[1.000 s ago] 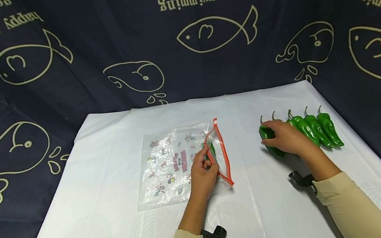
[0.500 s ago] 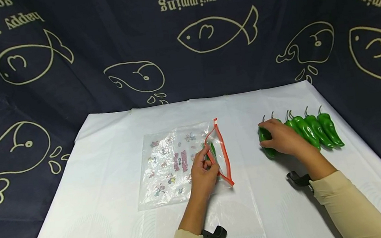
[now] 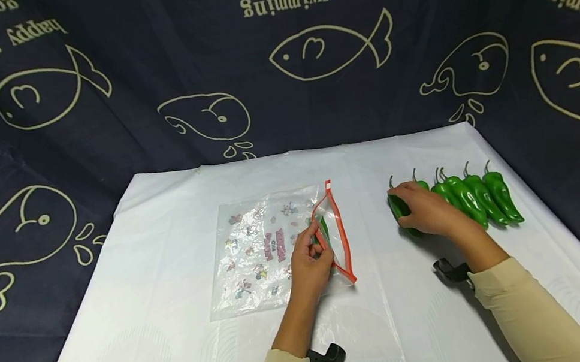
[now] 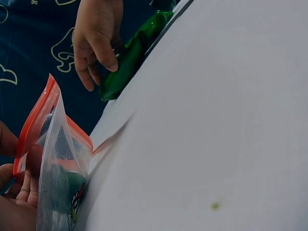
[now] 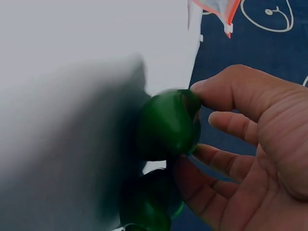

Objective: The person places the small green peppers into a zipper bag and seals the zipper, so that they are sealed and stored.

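Observation:
A clear zip bag (image 3: 245,259) with cartoon prints lies at mid-table, its red-edged mouth facing right and held apart. My left hand (image 3: 308,268) grips the near red rim; in the left wrist view its fingers (image 4: 24,190) curl round that edge. Something green (image 3: 323,225) shows inside the mouth. On the right, my right hand (image 3: 429,207) pinches the leftmost green chili pepper (image 3: 397,207). The right wrist view has this pepper (image 5: 166,122) between thumb and fingers, with another pepper (image 5: 147,199) close beside it. My right palm hides part of the neighbouring peppers.
Several more green peppers (image 3: 468,198) lie in a row to the right, stems pointing away. A white cloth covers the table (image 3: 168,250). Behind it hangs a dark blue curtain (image 3: 229,43) with fish and whale drawings.
My right hand has shifted a little left with the pepper, widening its gap from the row. The left hand and the bag have stayed in place.

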Available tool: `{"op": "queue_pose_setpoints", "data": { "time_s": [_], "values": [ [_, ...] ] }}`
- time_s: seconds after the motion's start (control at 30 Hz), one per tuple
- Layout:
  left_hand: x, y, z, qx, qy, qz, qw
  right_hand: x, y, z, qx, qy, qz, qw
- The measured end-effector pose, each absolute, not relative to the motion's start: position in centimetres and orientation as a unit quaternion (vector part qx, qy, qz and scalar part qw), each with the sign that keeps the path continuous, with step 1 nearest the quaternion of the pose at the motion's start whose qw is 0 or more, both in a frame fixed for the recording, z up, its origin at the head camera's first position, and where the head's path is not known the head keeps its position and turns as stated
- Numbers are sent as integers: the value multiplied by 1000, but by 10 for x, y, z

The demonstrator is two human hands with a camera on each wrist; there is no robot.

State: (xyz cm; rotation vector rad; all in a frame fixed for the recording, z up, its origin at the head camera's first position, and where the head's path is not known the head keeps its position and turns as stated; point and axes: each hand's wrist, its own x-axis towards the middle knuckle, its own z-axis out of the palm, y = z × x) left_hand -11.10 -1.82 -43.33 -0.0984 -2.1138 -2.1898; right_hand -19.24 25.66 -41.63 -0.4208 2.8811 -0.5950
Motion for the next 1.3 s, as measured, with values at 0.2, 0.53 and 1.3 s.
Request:
{"op": "queue_pose_setpoints", "data": {
  "time_s": [0.2, 0.53, 1.3],
  "values": [
    [-111, -18, -433, -35, -694, -717, 52, -195, 256, -418, -144, 967, -195, 83],
    [-112, -19, -434, -36, -696, -715, 53, -197, 254, -418, -141, 971, -182, 70],
    [-112, -20, -434, -41, -697, -715, 49, -192, 250, -414, -157, 951, -255, 73]
  ]
}}
